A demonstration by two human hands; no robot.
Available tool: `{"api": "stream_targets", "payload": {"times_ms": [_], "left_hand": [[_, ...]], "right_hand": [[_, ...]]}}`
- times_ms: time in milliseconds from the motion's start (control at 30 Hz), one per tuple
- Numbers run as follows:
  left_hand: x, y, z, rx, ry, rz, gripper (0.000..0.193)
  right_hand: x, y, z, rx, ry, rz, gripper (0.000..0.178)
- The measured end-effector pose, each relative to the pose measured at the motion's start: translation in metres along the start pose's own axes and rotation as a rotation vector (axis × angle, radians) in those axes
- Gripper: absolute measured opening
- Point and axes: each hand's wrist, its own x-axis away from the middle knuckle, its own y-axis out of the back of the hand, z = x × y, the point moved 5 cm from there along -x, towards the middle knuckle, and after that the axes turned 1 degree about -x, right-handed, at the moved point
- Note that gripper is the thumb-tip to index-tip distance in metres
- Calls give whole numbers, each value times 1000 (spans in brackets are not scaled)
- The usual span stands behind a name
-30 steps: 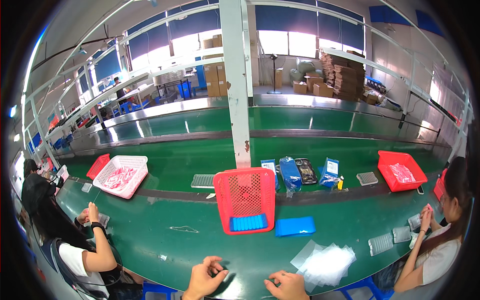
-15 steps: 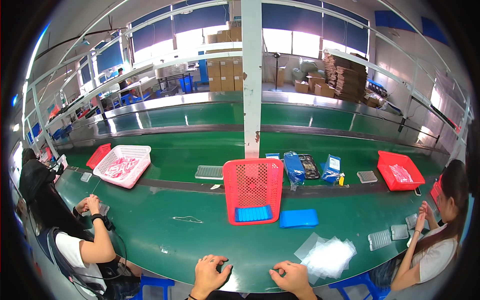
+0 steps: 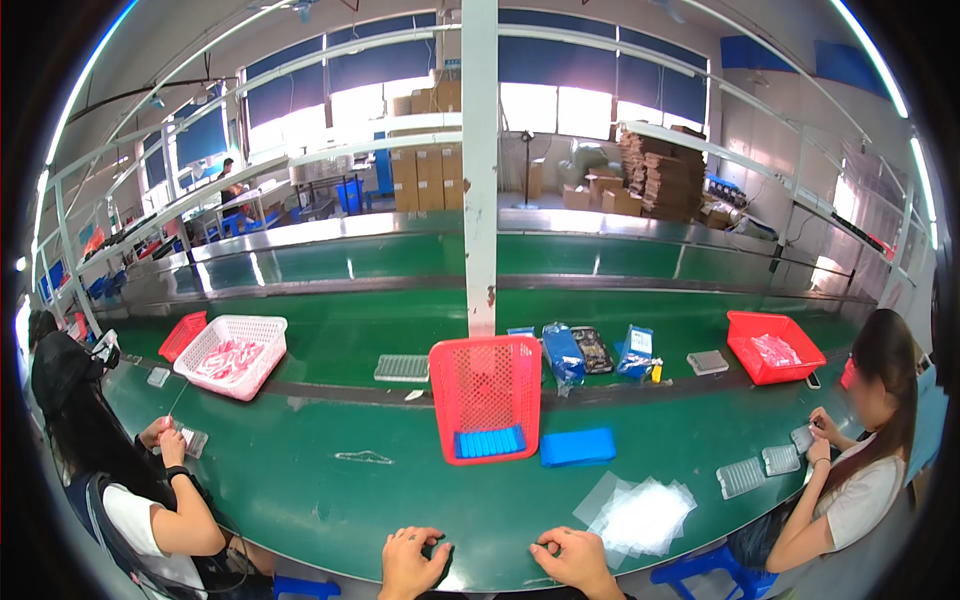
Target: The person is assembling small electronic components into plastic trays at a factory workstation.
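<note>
My left hand [image 3: 414, 562] rests at the near edge of the green table [image 3: 400, 500]; its fingers curl loosely, the thumb apart, and nothing shows in it. Across from it my right hand [image 3: 575, 558] lies the same way, with a gap between thumb and forefinger and no object visible. A pile of clear plastic bags [image 3: 645, 516] spreads just right of my right hand. Ahead of both hands a red perforated basket [image 3: 484, 372] stands tilted, a row of blue wrapped pieces [image 3: 489, 443] along its lower edge. Beside it lies a flat blue packet [image 3: 578, 447].
A white pillar [image 3: 481, 200] rises behind the basket. Co-workers handle clear trays [image 3: 741, 478] on either side. A white basket [image 3: 232, 355] stands far left, a red bin [image 3: 775, 347] far right. Blue packs [image 3: 563, 352] lie behind the basket.
The view has shifted slightly, so the table scene sits lower and further left. My hands stay resting on the table. The right co-worker's hands have lowered to a clear tray.
</note>
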Motion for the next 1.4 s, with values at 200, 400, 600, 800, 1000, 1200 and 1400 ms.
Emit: {"api": "stream_targets", "payload": {"times_ms": [200,400,600,800,1000,1200,1400], "left_hand": [[3,0,2,4,-29,-3,18],[5,5,9,164,15,-109,17],[10,2,34,296,53,-172,24],[10,5,32,241,13,-206,15],[11,3,48,283,94,-154,16],[6,12,6,433,-40,-76,29],[7,11,13,313,-71,-151,42]], "right_hand": [[2,-5,0,-92,-101,48,13],[3,4,0,-188,102,-134,9],[12,2,-12,-284,183,9,16],[12,3,-16,-240,129,-49,12],[11,0,-18,-223,116,-36,10],[8,12,-3,-263,205,-212,13],[14,16,0,-183,122,-186,55]]}}
